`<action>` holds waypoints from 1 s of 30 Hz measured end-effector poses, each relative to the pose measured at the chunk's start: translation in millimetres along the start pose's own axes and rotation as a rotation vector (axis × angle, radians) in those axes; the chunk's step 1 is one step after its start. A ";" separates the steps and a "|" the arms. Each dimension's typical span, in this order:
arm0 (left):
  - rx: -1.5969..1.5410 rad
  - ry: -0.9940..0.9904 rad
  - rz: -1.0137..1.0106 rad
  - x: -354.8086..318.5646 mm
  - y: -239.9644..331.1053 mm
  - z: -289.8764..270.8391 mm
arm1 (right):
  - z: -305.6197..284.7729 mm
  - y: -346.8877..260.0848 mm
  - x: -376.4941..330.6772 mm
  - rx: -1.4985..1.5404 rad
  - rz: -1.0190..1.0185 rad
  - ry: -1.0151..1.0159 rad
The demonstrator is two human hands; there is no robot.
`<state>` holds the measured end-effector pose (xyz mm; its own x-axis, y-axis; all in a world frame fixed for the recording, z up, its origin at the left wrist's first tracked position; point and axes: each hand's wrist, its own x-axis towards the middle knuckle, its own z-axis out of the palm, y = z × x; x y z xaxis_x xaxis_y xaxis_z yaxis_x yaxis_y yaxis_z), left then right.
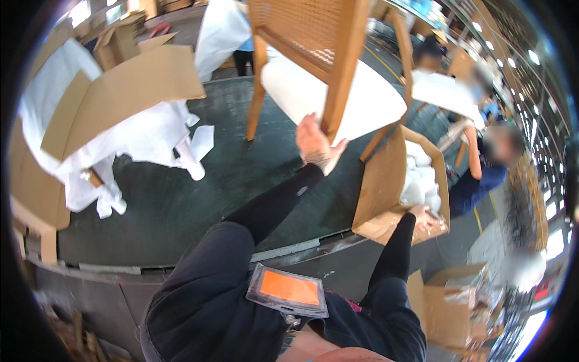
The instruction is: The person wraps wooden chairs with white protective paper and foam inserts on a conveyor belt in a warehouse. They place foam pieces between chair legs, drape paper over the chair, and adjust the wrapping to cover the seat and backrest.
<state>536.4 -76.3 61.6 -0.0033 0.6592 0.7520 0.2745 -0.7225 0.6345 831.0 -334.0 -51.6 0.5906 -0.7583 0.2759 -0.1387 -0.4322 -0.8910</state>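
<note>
Fingers of the left hand (315,143) are spread wide, palm up against the low end of the wooden chair's (339,78) near leg. Right hand (424,218): fingers bent at the near rim of the cardboard box (377,196); can't tell if they grip it or the contents. Chair: cane back, white seat, over the dark tabletop (238,166); can't tell if every leg touches. Box is just right of the chair, tilted, white pieces (417,181) inside. Left of the chair: white sheeting (142,137) under cardboard (136,90).
</note>
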 end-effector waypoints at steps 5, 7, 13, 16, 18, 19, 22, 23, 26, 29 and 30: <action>0.114 -0.024 -0.168 32.3 -5.7 37.6 | 25.2 -20.4 2.9 -0.030 -0.052 0.012; 0.002 -0.095 -0.173 26.4 -1.2 44.7 | 15.5 -9.1 26.1 0.008 0.003 -0.085; -0.104 0.026 -0.144 46.0 -37.3 23.6 | 6.4 -24.1 23.1 0.123 0.080 -0.475; -0.016 0.082 -0.146 66.9 -67.3 -8.2 | 18.4 -21.4 29.3 0.218 0.065 -0.607; -0.175 0.093 -0.125 81.4 -71.4 -7.0 | 53.3 0.2 77.8 0.143 -0.002 -0.540; -0.240 0.118 -0.098 90.9 -83.1 -17.5 | 74.2 1.2 83.7 0.119 -0.036 -0.552; -0.093 0.087 -0.127 89.9 -104.3 -50.2 | 119.0 -7.6 54.4 0.160 0.027 -0.594; -0.072 0.015 -0.177 87.6 -102.5 -47.1 | 126.3 -4.5 69.1 0.140 0.025 -0.555; -0.090 0.014 -0.189 89.7 -110.8 -52.0 | 142.9 -22.7 99.1 0.194 -0.235 -0.511; -0.165 0.202 -0.116 72.6 -99.1 -24.2 | 134.7 -15.8 95.1 0.090 0.004 -0.529; -0.158 0.244 -0.136 65.5 -93.5 -13.0 | 126.9 -14.2 94.3 -0.003 0.117 -0.531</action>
<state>498.1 31.6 53.8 -0.2657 0.6959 0.6672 0.1027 -0.6677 0.7373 989.5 -337.4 -58.7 0.8913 -0.4511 -0.0455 -0.2294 -0.3621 -0.9035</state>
